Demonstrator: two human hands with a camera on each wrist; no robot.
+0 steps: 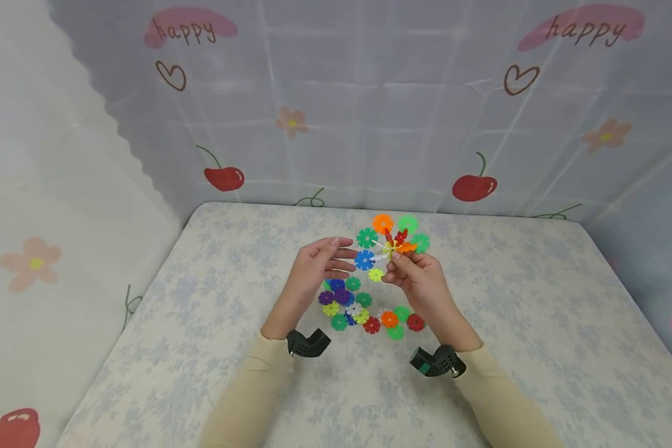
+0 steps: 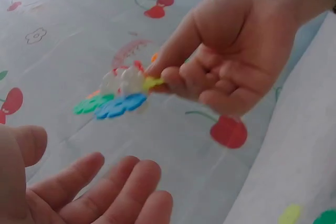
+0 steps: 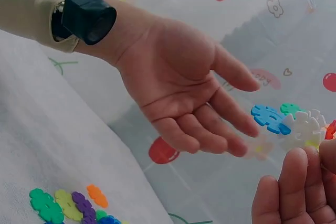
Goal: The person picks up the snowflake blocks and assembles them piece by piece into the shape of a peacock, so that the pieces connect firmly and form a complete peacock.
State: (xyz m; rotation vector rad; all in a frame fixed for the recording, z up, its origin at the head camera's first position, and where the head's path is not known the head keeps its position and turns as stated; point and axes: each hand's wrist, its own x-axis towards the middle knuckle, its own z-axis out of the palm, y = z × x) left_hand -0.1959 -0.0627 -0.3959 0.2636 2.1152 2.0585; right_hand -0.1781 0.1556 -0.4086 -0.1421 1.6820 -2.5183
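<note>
Two bare hands are in view, and we log the right hand (image 1: 422, 277) first: its thumb and fingertips pinch a yellow disc (image 1: 391, 251) belonging to a cluster of notched plastic discs, which it holds raised above the table. Around that yellow piece we record white, red and orange discs (image 1: 407, 247) set edgewise; farther out sit a blue disc (image 1: 364, 260), a green disc (image 1: 366, 238), a flat orange disc (image 1: 382, 224) and two light green discs (image 1: 407, 224). The left hand (image 1: 315, 261) has its fingers extended and parted, palm toward the cluster; from both wrist views we read its fingertips as near the blue disc but apart from it. We note one small yellow-green disc (image 1: 376, 274) beside the right fingers and cannot tell whether it joins the cluster or lies behind it. On each wrist we see a dark camera (image 1: 309, 343), just past the cuff of a cream sleeve (image 1: 252, 386). Between the forearms, loose discs lie on the table: to the left a crowded, partly overlapping group with purple discs (image 1: 341, 295), blue, green, yellow and white ones; to the right, two red discs (image 1: 416, 322), an orange one (image 1: 389, 319) and light green ones. Beneath everything we find a tabletop (image 1: 537, 311) patterned in pale blue, and beyond it a whitish curtain (image 1: 358, 143) printed with cherries, flowers, hearts and the word "happy".
</note>
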